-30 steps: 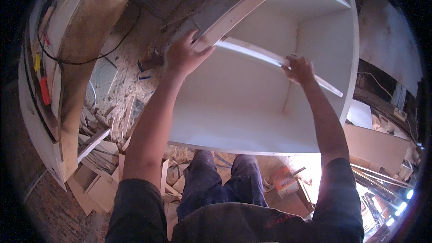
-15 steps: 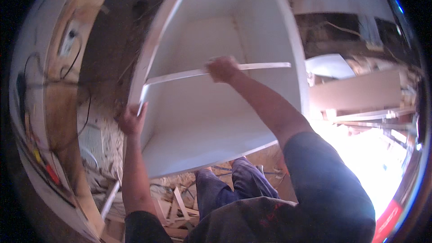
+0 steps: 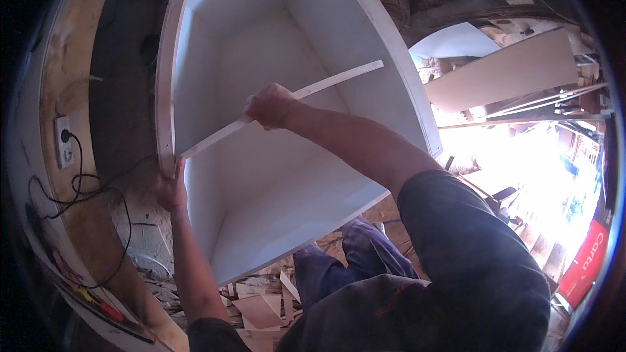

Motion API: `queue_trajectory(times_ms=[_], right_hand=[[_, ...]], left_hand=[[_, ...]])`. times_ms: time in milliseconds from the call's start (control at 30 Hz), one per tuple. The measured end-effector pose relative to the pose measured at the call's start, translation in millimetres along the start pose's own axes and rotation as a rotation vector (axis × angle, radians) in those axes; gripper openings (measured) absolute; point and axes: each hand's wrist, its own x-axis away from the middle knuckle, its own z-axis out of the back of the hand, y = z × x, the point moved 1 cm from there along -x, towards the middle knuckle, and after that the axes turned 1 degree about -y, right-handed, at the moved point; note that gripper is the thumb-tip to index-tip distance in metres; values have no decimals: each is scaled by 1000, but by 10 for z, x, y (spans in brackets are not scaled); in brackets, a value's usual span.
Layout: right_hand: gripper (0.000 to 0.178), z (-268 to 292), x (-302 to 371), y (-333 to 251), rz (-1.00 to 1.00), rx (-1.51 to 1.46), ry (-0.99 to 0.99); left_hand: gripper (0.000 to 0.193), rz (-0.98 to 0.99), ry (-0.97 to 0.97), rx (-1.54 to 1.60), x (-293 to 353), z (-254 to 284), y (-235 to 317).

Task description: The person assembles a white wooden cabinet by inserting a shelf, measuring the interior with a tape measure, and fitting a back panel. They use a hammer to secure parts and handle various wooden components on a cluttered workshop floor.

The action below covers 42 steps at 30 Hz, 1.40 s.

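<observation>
An open white box (image 3: 398,45), like a cabinet carcass, lies in front of me with its open side up. My right hand (image 3: 270,105) is closed round the middle of a narrow white strip (image 3: 342,77), which slants across the opening. The strip's right end lies higher, over the right inner wall. Its left end comes to the left rim, close to my left thumb. My left hand (image 3: 171,190) is wrapped over the box's left edge, thumb on the inner side; its other fingers are partly hidden.
A socket (image 3: 64,140) with a black cable (image 3: 124,199) is on the left. Wood offcuts (image 3: 261,309) litter the floor by my legs. Right of the box are a large tan panel (image 3: 505,75), long thin strips and a red package (image 3: 583,264) beside bright glare.
The box has shifted left in view and turned slightly. The strip, almost level before, now slants with its left end lower. My left hand remains on the left edge.
</observation>
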Motion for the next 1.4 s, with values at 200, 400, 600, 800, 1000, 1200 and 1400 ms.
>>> queue_trajectory(times_ms=[200, 400, 600, 800, 1000, 1200, 1400], right_hand=[[19, 58, -42, 64, 16, 27, -25], [19, 157, -111, 135, 72, 94, 47], [19, 159, -156, 174, 81, 98, 43], [20, -43, -281, 209, 4, 106, 82], [16, 8, -272, 216, 37, 251, 101], [19, 60, -287, 164, 17, 299, 69], [20, -52, -319, 231, -1, 338, 32]], left_hand=[[86, -3, -4, 17, -17, 20, -9], [86, 27, 0, 7, -47, -19, -48], [87, 63, -9, -3, -15, 9, -18], [79, 5, 30, 175, -98, -153, -154], [82, -17, 52, -41, -42, -33, -62], [89, -162, 96, 8, 41, 74, 19], [86, -101, 116, -95, -60, -108, -114]])
